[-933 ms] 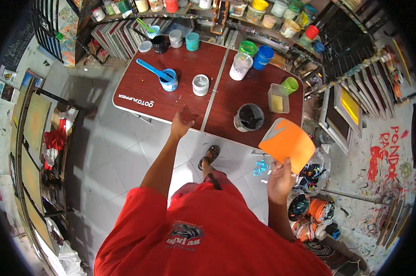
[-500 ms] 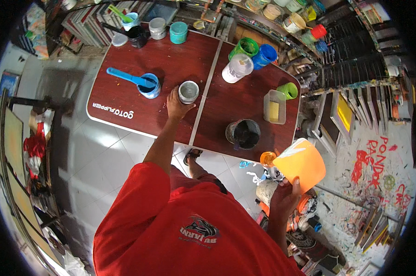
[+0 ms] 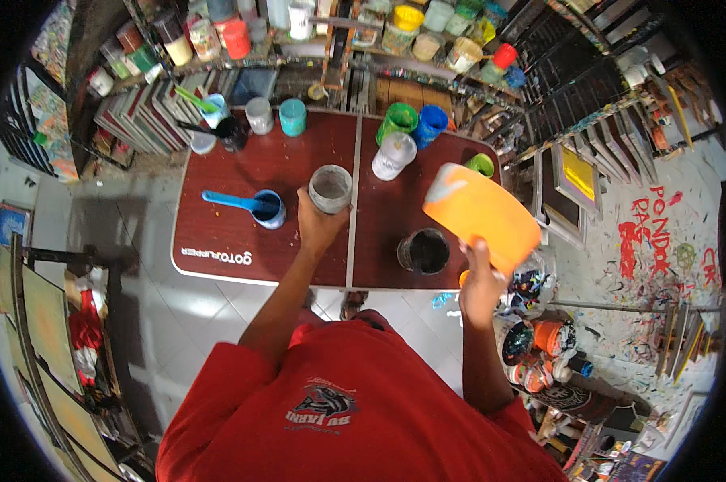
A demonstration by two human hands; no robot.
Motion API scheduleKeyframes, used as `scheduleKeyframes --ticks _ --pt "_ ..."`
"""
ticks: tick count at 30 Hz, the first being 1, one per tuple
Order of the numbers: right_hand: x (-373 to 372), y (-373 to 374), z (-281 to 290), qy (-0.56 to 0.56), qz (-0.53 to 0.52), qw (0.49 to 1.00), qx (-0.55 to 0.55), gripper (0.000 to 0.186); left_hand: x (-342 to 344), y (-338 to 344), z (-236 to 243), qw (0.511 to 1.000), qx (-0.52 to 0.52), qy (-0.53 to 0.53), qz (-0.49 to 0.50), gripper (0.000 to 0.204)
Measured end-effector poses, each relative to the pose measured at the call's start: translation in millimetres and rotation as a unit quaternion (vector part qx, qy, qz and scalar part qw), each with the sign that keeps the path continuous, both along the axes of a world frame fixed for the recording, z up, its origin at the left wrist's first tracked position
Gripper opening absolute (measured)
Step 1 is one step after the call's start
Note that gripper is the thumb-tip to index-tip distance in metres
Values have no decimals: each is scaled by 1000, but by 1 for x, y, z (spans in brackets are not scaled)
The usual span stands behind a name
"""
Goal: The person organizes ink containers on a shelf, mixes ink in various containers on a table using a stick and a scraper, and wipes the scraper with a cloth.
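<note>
My left hand point(image 3: 321, 231) is wrapped round a grey-stained tub point(image 3: 331, 193), which has an open mouth and seems held up over the middle of the table. In my right hand point(image 3: 482, 279) is an orange flat, sheet-like piece point(image 3: 487, 215), with whitish-grey smears at its far left end. It hangs over the table's right part and hides some of it; its exact kind I cannot make out. A blue tub point(image 3: 269, 215) with a blue-handled tool point(image 3: 228, 199) in it stands left of my left hand. Between my hands, nearer me, is a dark-stained tub point(image 3: 424, 251).
The dark red folding table point(image 3: 242, 169) carries a white lidded jar point(image 3: 393, 156), a green tub point(image 3: 398, 122), a blue tub point(image 3: 430, 124), a turquoise jar point(image 3: 292, 118) and a black tub point(image 3: 232, 134). Paint pots crowd the shelves behind. Framed screens point(image 3: 576, 181) lean at right.
My right hand has brought the orange piece left, over the table. The tub in my left hand looks larger and seems lifted from the tabletop. The view has tilted up, showing more shelving.
</note>
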State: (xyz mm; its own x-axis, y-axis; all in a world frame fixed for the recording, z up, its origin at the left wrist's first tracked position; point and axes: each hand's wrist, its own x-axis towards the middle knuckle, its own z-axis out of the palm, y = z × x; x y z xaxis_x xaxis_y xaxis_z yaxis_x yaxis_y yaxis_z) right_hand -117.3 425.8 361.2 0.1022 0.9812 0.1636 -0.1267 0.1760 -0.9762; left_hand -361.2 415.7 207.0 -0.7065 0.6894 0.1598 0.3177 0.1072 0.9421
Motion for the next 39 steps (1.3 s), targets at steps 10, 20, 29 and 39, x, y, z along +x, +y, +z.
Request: scheduleKeyframes --ticks 10,20,29,39 --pt "-116 18 58 -61 151 962 219 15 -33 -69 180 991 77 107 19 71" --pt "-143 -14 71 -84 156 928 327 14 -45 -115 214 987 117 110 26 70" --pt "-128 -23 85 -127 150 889 413 18 -41 -112 229 984 141 107 -1 70" --pt "-104 -15 101 -197 160 859 444 23 -36 -105 239 978 168 122 -8 72"
